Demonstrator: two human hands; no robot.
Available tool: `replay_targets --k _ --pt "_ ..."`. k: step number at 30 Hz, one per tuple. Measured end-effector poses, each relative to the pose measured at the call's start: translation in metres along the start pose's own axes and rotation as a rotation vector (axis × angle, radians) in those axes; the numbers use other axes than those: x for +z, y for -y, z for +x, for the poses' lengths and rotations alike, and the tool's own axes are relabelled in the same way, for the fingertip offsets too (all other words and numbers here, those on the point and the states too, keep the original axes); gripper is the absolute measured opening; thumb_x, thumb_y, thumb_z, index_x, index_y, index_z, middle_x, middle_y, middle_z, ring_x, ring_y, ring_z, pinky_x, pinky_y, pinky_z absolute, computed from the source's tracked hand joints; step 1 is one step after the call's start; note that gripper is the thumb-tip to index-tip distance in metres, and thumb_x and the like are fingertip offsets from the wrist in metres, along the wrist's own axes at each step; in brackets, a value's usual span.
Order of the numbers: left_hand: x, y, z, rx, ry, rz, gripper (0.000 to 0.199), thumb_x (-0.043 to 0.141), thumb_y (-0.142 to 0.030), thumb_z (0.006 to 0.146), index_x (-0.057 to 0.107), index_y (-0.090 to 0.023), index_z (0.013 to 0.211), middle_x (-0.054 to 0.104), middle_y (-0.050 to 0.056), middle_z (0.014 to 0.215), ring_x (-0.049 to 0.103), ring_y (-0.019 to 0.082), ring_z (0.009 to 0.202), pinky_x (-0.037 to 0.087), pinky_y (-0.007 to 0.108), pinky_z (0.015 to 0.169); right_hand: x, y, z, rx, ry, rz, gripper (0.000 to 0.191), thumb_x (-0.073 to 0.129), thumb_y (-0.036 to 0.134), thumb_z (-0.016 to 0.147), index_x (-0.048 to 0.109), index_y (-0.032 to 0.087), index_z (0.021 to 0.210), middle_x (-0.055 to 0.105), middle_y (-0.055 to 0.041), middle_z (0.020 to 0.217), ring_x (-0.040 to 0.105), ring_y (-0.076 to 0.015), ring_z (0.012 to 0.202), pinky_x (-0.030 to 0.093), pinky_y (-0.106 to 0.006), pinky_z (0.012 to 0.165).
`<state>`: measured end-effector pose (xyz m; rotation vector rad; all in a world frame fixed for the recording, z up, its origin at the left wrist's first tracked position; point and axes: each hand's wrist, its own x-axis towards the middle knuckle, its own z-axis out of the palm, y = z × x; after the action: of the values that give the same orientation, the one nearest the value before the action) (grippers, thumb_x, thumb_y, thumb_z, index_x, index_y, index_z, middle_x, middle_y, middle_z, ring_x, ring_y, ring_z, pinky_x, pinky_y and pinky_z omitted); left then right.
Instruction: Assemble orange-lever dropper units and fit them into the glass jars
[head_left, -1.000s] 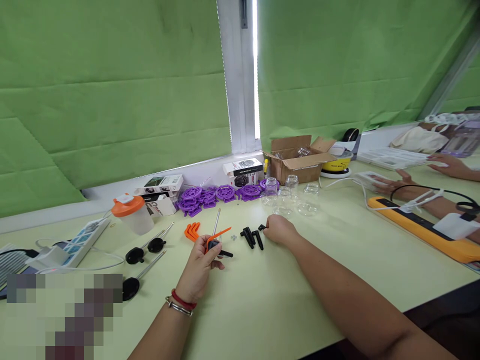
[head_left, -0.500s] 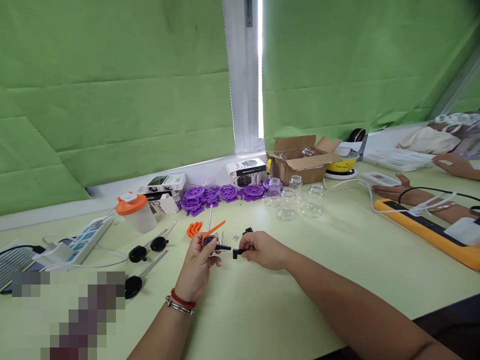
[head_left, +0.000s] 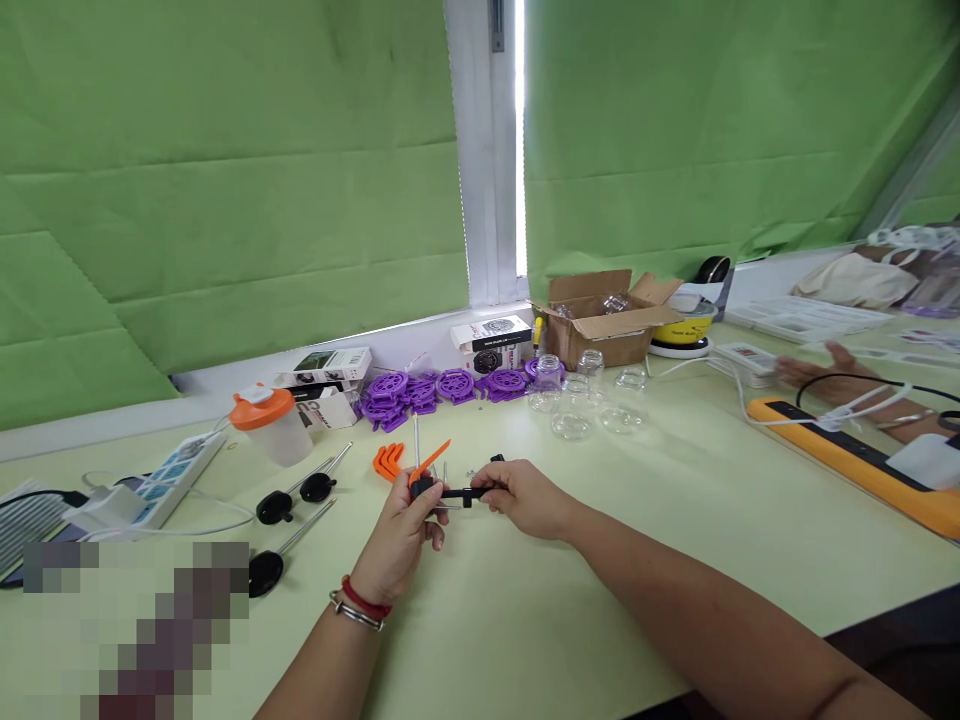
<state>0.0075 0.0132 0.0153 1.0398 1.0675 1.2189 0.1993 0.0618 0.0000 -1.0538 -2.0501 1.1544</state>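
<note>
My left hand (head_left: 395, 530) is closed around a black plastic part (head_left: 422, 487) that carries an upright metal rod (head_left: 417, 440) and an orange strip (head_left: 435, 457). My right hand (head_left: 534, 500) pinches a black crank-shaped piece (head_left: 468, 497), its bent end showing above the fingers. The two black parts meet in line between my hands; whether one sits inside the other I cannot tell. Orange curved pieces (head_left: 387, 461) and small metal bits lie just beyond my left hand. Black round parts with metal rods (head_left: 275, 507) rest to the left.
Purple wheel-like parts (head_left: 455, 386) line the back, with clear glass jars (head_left: 576, 392), a cardboard box (head_left: 600, 325) and small printed boxes (head_left: 491, 345). An orange-lidded cup (head_left: 270, 425) and a power strip (head_left: 176, 480) stand left. At right are an orange power strip (head_left: 847, 465) and another person's hand (head_left: 832, 372).
My hands have come together, and the gap between the two black parts has closed. The metal rod tilts slightly less. At right, the other person's hands have moved; one is out of view.
</note>
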Motion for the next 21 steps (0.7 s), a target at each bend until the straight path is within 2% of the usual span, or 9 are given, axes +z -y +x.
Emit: replay_targets --k 5,9,21 --pt "0.001 0.002 -0.001 0.015 0.023 -0.032 0.026 0.062 -0.035 0.08 0.045 -0.022 0.095 0.053 -0.001 0.091 0.056 0.009 0.064 0.047 0.024 0.051 -0.003 0.006 -0.002 -0.119 0.01 -0.115 0.025 0.046 0.011 0.08 0.067 0.021 0.091 0.061 -0.001 0.081 0.052 -0.0137 0.071 0.04 -0.025 0.067" --pt "0.003 0.0 -0.001 -0.004 0.006 -0.1 0.024 0.063 -0.033 0.08 0.045 -0.021 0.092 0.052 -0.002 0.087 0.054 0.008 0.062 0.045 0.022 0.05 -0.003 0.013 -0.003 -0.166 -0.017 -0.175 0.026 0.046 0.01 0.082 0.067 0.019 0.095 0.064 -0.0044 0.088 0.056 -0.0166 0.08 0.042 -0.028 0.076" --pt "0.008 0.001 -0.002 -0.051 0.004 -0.142 0.025 0.063 -0.031 0.08 0.042 -0.022 0.09 0.046 -0.005 0.076 0.054 0.009 0.061 0.043 0.022 0.048 0.011 0.001 0.001 -0.062 -0.114 -0.081 0.021 0.047 0.008 0.081 0.063 0.016 0.09 0.064 -0.0043 0.086 0.056 -0.0161 0.078 0.042 -0.028 0.072"
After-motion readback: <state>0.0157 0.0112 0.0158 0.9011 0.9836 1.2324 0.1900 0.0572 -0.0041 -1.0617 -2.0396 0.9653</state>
